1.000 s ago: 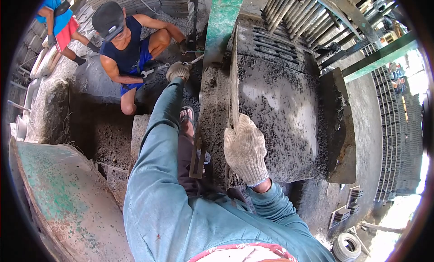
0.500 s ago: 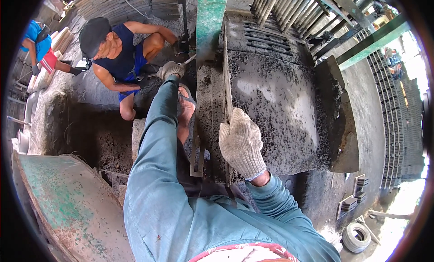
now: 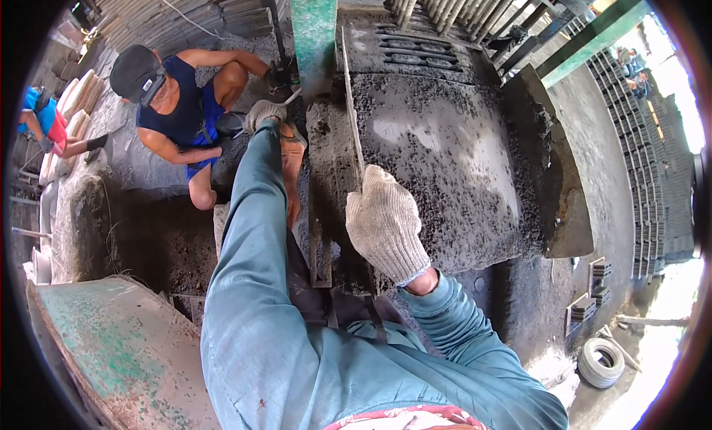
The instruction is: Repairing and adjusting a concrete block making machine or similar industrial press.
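pale tire (image 3: 593, 374), rows of grey blocks (image 3: 629, 150)

right hand (image 3: 386, 226) palm-side hidden, green post (image 3: 313, 30) cropped

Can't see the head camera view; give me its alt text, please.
A gloved right hand holds a thin panel edging a grit-strewn surface, while the gloved left hand, farther forward, grips a rod. A co-worker in a dark cap crouches at left, beyond a patchy green metal sheet.

gloved right fingers (image 3: 383, 184) on panel edge (image 3: 351, 107)
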Motion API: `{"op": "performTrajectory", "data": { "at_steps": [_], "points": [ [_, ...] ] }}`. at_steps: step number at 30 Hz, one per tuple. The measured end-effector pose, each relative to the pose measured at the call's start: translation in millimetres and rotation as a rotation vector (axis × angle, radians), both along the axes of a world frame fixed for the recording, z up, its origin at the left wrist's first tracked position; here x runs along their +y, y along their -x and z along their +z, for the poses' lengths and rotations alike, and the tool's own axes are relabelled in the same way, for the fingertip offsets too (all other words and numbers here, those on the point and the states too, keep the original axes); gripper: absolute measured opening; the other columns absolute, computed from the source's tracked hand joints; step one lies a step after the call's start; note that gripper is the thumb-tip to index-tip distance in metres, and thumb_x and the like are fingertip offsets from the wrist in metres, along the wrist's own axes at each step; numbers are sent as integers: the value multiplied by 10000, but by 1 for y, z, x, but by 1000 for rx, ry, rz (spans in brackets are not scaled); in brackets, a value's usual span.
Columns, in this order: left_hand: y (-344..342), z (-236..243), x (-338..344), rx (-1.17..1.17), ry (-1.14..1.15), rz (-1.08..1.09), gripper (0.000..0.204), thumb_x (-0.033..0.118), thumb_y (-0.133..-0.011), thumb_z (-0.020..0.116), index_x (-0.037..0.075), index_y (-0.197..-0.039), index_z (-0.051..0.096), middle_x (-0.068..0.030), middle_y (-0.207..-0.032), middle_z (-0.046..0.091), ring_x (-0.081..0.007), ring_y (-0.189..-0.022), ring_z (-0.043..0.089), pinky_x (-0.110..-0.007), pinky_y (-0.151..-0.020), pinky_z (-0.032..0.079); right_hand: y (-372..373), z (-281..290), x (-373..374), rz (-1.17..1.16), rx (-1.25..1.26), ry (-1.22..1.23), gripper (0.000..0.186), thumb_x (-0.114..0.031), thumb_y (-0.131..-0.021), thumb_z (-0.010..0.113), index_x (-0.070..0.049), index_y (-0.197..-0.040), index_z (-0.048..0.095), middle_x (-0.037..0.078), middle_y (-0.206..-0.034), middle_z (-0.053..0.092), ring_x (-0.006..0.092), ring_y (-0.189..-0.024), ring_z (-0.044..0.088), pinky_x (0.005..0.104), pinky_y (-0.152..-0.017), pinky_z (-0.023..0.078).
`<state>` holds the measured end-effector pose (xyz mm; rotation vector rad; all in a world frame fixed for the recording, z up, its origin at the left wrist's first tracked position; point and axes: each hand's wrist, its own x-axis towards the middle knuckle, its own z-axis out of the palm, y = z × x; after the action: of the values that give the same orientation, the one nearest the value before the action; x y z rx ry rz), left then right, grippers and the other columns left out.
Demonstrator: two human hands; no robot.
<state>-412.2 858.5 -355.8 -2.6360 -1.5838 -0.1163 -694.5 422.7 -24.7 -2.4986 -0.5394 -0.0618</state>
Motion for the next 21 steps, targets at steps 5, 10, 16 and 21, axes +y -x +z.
{"op": "performTrajectory", "data": {
  "at_steps": [5,10,16,21],
  "points": [
    [-53,7,-165,-47,364,-443,372,396,-792,700,38,-850,787,-181,-925,740,-481,-826,660,-655,-625,443,-31,-32,-21,-214,28,173,240,-184,-882,632,31,-974,580,179,-812,651,339,-728,711,421,-628,584],
    [-46,29,-135,-9,404,-492,335,363,-768,734,47,-863,791,-219,-988,729,-541,-920,640,-674,-709,448,-27,-31,-15,-179,21,137,238,-183,-881,629,28,-983,586,170,-811,654,330,-721,714,417,-607,584],
    [-10,91,-180,25,400,-419,590,637,-864,611,128,-1116,772,-106,-1173,743,-347,-1100,698,-580,-844,505,-32,-41,-21,-190,-38,172,251,-194,-879,626,32,-982,588,176,-805,661,323,-701,712,408,-595,584],
    [23,121,-163,56,389,-486,648,650,-902,541,109,-1202,735,-144,-1257,704,-352,-1209,649,-517,-982,485,-26,-42,-15,-180,-66,158,202,-162,-871,617,18,-950,572,170,-772,654,320,-677,706,401,-581,577]
  ]
}}
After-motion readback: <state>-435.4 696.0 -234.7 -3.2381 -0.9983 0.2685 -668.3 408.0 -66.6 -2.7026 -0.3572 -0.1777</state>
